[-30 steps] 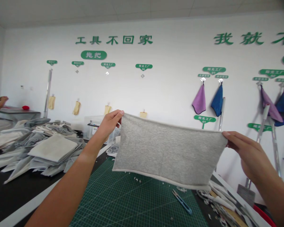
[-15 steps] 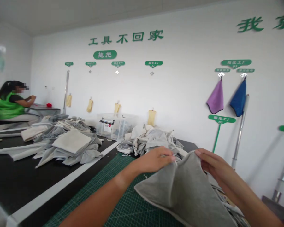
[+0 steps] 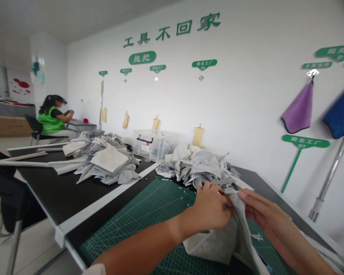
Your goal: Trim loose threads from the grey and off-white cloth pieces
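Observation:
A piece of grey cloth (image 3: 218,242) hangs from both hands above the green cutting mat (image 3: 126,225). My left hand (image 3: 213,204) grips its upper edge, fingers curled around the fabric. Close beside it, my right hand (image 3: 263,210) pinches the same edge between thumb and fingers. The lower part of the cloth drapes over the mat. Just beyond the hands lies a heaped pile of grey and white cloth pieces (image 3: 203,164). Small white scraps (image 3: 256,236) are scattered on the mat.
Another stack of cloth (image 3: 110,160) and long rolled strips (image 3: 25,157) lie on the black table (image 3: 46,191). A clear plastic box (image 3: 157,147) stands near the wall. A person in a green vest (image 3: 51,120) sits far left. Purple cloth (image 3: 299,107) hangs at right.
The hands have drawn the cloth's edge together, and it now hangs folded and narrower instead of spread. My left hand has turned knuckles-up. The view has swung left.

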Demonstrator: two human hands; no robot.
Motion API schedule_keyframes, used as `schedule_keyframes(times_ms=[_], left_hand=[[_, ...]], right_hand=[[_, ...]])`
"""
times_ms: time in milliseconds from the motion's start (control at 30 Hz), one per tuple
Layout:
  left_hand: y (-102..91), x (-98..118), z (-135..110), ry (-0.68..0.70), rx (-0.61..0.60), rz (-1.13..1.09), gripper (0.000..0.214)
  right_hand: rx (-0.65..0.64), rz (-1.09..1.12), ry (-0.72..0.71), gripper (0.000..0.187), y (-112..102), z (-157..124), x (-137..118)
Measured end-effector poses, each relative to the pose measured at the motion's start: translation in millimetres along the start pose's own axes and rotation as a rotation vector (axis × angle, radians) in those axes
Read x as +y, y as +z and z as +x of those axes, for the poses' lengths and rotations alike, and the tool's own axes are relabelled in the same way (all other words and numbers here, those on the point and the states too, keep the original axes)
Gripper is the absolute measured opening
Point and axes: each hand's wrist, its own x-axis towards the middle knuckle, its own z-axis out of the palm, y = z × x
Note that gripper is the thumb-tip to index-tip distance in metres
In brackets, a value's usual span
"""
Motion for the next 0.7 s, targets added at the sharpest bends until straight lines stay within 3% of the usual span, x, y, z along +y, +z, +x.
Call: schedule_keyframes(times_ms=[67, 200, 233, 333, 433, 633, 700], left_hand=[[-3.3, -0.9, -2.2, -0.019, -0.008, 0.047, 0.028], [3.7, -8.5, 7.2, 0.175, -0.457, -0.209, 0.031], [6.1, -11.5, 10.9, 0.189, -0.524, -0.262, 0.031], [5.0, -23.6, 20.3, 0.118, -0.521, -0.271, 0.03], [-15.6, -44.2, 26.3, -0.01, -0.347, -0.16, 0.03], [-95.8, -114.9, 30.4, -0.513, 0.274, 0.234, 0.033], [-125.4, -140.7, 25.7, -0.594, 0.513, 0.338, 0.037]], right_hand=[[0.002, -0.026, -0.013, 0.039, 4.1, -2.3, 1.6], [-0.008, -0.109, -0.042, 0.042, 6.1, -0.6, 4.2], [-0.009, -0.134, -0.043, 0.044, 5.0, 1.5, 5.2], [-0.046, -0.202, -0.015, 0.049, -0.8, 10.0, 10.7], [-0.088, -0.234, 0.018, 0.051, -8.7, 17.1, 18.3], [-0.101, -0.202, 0.049, 0.049, -24.3, 23.9, 28.8], [-0.099, -0.205, 0.044, 0.049, -27.1, 26.8, 31.6]])
